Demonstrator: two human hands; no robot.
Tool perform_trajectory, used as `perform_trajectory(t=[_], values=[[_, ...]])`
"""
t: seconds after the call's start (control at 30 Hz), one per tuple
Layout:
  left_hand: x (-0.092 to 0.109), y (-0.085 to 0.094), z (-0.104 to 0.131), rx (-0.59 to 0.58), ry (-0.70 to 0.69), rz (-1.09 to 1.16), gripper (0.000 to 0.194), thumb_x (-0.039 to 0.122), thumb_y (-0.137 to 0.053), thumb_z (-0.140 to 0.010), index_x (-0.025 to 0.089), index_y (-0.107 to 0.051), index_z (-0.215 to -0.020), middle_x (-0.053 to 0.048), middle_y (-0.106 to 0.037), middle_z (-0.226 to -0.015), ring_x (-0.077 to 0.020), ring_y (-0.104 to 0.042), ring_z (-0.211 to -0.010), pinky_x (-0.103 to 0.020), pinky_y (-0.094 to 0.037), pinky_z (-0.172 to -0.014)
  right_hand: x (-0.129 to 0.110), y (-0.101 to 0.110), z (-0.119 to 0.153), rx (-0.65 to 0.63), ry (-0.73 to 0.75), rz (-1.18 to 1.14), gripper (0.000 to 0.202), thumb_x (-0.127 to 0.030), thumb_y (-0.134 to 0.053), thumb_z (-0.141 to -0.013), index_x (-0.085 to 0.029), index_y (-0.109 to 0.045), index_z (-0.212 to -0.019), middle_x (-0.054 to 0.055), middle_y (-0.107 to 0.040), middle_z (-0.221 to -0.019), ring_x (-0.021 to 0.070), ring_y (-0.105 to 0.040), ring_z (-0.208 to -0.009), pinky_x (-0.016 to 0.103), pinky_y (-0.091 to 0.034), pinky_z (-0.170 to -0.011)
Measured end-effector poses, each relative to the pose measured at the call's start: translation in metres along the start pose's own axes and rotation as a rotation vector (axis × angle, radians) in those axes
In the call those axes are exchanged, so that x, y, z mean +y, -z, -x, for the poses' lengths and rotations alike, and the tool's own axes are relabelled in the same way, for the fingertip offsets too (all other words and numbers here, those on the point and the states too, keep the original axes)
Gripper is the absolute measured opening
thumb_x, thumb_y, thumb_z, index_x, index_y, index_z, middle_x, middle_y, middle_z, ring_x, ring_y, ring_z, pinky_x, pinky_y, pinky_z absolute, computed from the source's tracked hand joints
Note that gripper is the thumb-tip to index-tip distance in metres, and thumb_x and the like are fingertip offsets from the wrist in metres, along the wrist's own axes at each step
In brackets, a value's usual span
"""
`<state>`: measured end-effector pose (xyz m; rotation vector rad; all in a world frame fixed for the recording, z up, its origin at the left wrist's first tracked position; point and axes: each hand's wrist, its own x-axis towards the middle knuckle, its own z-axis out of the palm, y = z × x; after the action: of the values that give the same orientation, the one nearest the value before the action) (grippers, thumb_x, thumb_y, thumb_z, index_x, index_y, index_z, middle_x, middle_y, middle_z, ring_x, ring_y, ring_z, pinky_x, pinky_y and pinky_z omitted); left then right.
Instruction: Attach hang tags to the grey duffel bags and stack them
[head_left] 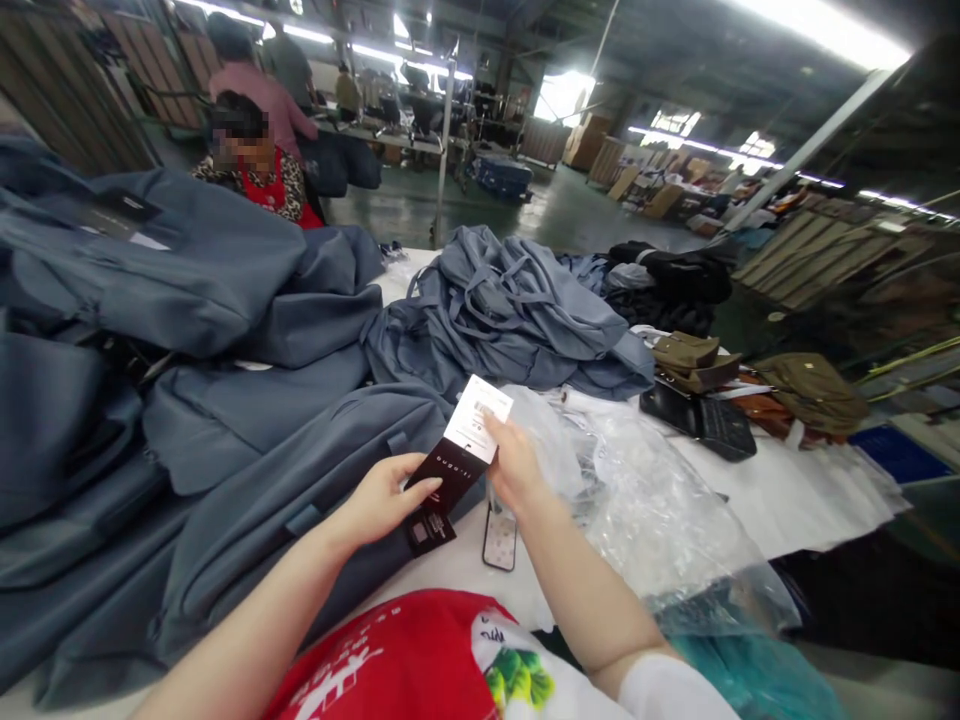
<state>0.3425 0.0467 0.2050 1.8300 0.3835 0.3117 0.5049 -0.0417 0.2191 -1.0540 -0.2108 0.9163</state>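
Note:
My left hand [382, 498] pinches the lower part of a black hang tag [459, 468] with pale lettering, thumb on top. At the tag's upper end, a white printed label [474, 408] with a barcode is gripped by the thumb and fingers of my right hand [516, 462]. Just below my left fingers hangs a smaller black card [433, 530] with fine print. Beside the tags, on the left, lies a blue-grey bag [247, 520] with a zip and a short loop. A phone [499, 538] with a lit screen rests on the table under my right wrist.
More blue-grey bags [165, 250] are stacked on the left, and a heap of them [510, 300] lies ahead. Clear plastic bags [660, 510] spread to the right on the white table [817, 500]. Olive bags [806, 390] sit farther right. A person in a red apron [266, 185] is across the table.

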Motion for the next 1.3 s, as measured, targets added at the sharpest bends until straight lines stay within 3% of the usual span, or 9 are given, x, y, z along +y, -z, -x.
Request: perform_trajectory(t=[0.17, 0.23, 0.33, 0.5, 0.67, 0.8, 0.97, 1.13, 1.3], values=[[-0.012, 0.003, 0.015, 0.379, -0.099, -0.211, 0.045, 0.027, -0.073, -0.069, 0.018, -0.057, -0.110, -0.009, -0.062, -0.115, -0.0234, -0.057, -0.108, -0.039, -0.044, -0.096, 0.039, 0.003, 0.010, -0.280, -0.455, 0.023, 0.029, -0.025, -0.079, -0.061, -0.011, -0.069, -0.083, 0.004, -0.070, -0.074, 0.0126, -0.062, -0.063, 0.024, -0.049, -0.063], [-0.010, 0.006, 0.018, 0.348, -0.139, -0.245, 0.034, 0.025, -0.069, -0.072, 0.020, -0.061, -0.104, -0.008, -0.060, -0.118, -0.0221, -0.055, -0.111, -0.037, -0.042, -0.099, 0.059, 0.005, 0.014, -0.371, -0.567, 0.018, 0.029, -0.025, -0.080, -0.059, -0.011, -0.069, -0.082, 0.003, -0.070, -0.073, 0.0131, -0.062, -0.065, 0.025, -0.048, -0.068], [-0.007, 0.013, 0.022, 0.212, -0.120, -0.210, 0.008, 0.026, -0.062, -0.080, 0.020, -0.068, -0.082, -0.004, -0.068, -0.098, -0.0170, -0.062, -0.092, -0.030, -0.047, -0.087, 0.077, 0.011, 0.021, -0.451, -0.594, 0.020, 0.034, -0.036, -0.076, -0.065, -0.011, -0.068, -0.086, 0.005, -0.070, -0.077, 0.0173, -0.065, -0.073, 0.032, -0.047, -0.080], [-0.017, 0.017, 0.027, 0.394, 0.040, -0.202, 0.018, 0.035, -0.061, -0.080, 0.019, -0.065, -0.074, -0.001, -0.065, -0.074, -0.0149, -0.060, -0.071, -0.026, -0.047, -0.070, 0.070, 0.022, 0.034, -0.728, -0.666, 0.005, 0.068, -0.068, -0.047, -0.078, -0.009, -0.063, -0.107, 0.016, -0.068, -0.101, 0.0227, -0.064, -0.094, 0.036, -0.041, -0.090], [-0.026, 0.030, 0.032, 0.463, 0.157, -0.184, 0.029, 0.047, -0.062, -0.078, 0.018, -0.066, -0.077, -0.001, -0.066, -0.072, -0.0166, -0.061, -0.069, -0.026, -0.048, -0.069, 0.068, 0.030, 0.046, -0.762, -0.488, 0.290, 0.048, -0.030, -0.078, -0.065, -0.015, -0.062, -0.107, 0.005, -0.067, -0.089, 0.0139, -0.061, -0.076, 0.028, -0.046, -0.075], [-0.018, 0.057, 0.039, 0.360, 0.209, -0.166, 0.035, 0.051, -0.060, -0.078, 0.020, -0.071, -0.089, -0.005, -0.070, -0.097, -0.0212, -0.063, -0.090, -0.030, -0.048, -0.083, 0.067, 0.039, 0.045, -0.654, -0.439, 0.409, 0.021, -0.021, -0.070, -0.065, -0.014, -0.065, -0.084, 0.001, -0.064, -0.075, 0.0115, -0.058, -0.062, 0.026, -0.047, -0.062], [-0.005, 0.062, 0.050, 0.035, 0.308, 0.083, 0.034, 0.051, -0.060, -0.077, 0.022, -0.073, -0.091, -0.005, -0.050, -0.139, -0.0258, -0.056, -0.110, -0.030, -0.051, -0.082, 0.051, 0.035, 0.038, -0.570, -0.234, 0.281, 0.007, -0.013, -0.061, -0.059, -0.016, -0.061, -0.065, -0.001, -0.059, -0.062, 0.0121, -0.054, -0.059, 0.027, -0.046, -0.064], [-0.004, 0.027, 0.052, -0.196, 0.398, 0.430, 0.046, 0.055, -0.063, -0.073, 0.018, -0.069, -0.101, -0.010, -0.066, -0.106, -0.0165, -0.062, -0.067, -0.019, -0.040, -0.043, 0.039, 0.010, 0.042, -0.697, -0.174, 0.013, 0.014, -0.021, -0.072, -0.060, -0.018, -0.059, -0.059, 0.000, -0.056, -0.064, 0.0151, -0.053, -0.066, 0.033, -0.045, -0.074], [-0.008, 0.010, 0.053, -0.206, 0.443, 0.454, 0.040, 0.052, -0.066, -0.073, 0.015, -0.068, -0.088, -0.002, -0.063, -0.073, -0.0083, -0.052, -0.052, -0.016, -0.034, -0.043, 0.038, 0.003, 0.041, -0.749, -0.098, 0.173, 0.027, -0.036, -0.077, -0.065, -0.017, -0.059, -0.062, 0.001, -0.054, -0.072, 0.0147, -0.053, -0.070, 0.029, -0.044, -0.072]])
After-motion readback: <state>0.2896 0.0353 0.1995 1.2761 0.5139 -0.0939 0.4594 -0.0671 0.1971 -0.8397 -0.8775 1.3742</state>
